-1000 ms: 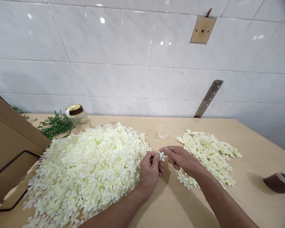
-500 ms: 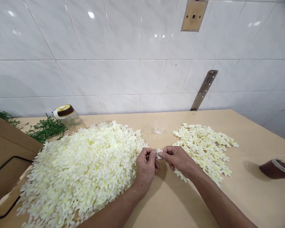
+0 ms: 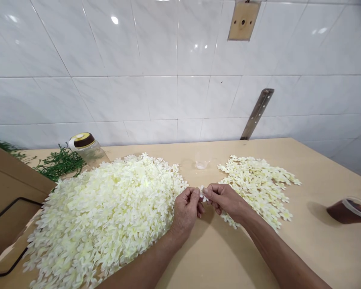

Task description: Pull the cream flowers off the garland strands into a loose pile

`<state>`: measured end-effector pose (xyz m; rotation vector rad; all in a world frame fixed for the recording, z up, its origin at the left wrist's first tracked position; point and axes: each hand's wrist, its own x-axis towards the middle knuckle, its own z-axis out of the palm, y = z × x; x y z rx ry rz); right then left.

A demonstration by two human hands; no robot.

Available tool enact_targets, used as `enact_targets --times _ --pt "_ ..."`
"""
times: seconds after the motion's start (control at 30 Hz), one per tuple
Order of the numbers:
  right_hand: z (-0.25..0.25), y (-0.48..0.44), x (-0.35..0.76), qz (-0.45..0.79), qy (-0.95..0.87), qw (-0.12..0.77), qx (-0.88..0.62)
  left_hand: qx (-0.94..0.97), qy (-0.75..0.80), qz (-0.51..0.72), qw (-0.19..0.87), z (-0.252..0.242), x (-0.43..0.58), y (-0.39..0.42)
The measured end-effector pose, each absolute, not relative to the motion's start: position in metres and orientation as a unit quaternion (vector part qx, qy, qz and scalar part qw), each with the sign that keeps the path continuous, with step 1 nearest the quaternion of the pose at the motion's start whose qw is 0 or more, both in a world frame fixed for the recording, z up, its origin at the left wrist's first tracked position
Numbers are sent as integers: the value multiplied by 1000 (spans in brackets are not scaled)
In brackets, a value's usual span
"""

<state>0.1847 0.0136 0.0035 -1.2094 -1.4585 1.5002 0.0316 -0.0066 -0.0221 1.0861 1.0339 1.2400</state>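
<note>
Between my two hands, above the table, is a small white artificial flower [image 3: 202, 194], pinched at its edges. My left hand [image 3: 187, 208] grips it with thumb and forefinger from the left. From the right, my right hand [image 3: 227, 200] pinches the same flower; the fingertips partly cover it. Left of my hands a large heap of cream-white artificial flowers [image 3: 114, 208] reaches up to my left wrist. A smaller, flatter spread of similar flowers [image 3: 258, 184] lies to the right, partly behind my right hand.
A small clear cup [image 3: 201, 162] stands beyond my hands. A lidded clear bottle [image 3: 88, 148] and green artificial stems [image 3: 60, 162] are at the back left. A cardboard box [image 3: 15, 200] borders the left side; a cup of dark drink [image 3: 350, 210] is at the right.
The flower between my fingers has turned slightly and shows more of its petals. Both hands stay in nearly the same place; the view has shifted a little.
</note>
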Motion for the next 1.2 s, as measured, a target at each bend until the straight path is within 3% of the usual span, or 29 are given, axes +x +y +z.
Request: enact_targets --times 0.27,0.57,1.2 --pt "8 14 187 588 -562 326 -482 437 447 562 542 -24 31 -5" --pt "18 15 198 615 -551 360 -435 422 456 571 537 -25 33 -3" --pt "24 12 195 569 -554 367 -484 430 451 555 551 -21 32 -7"
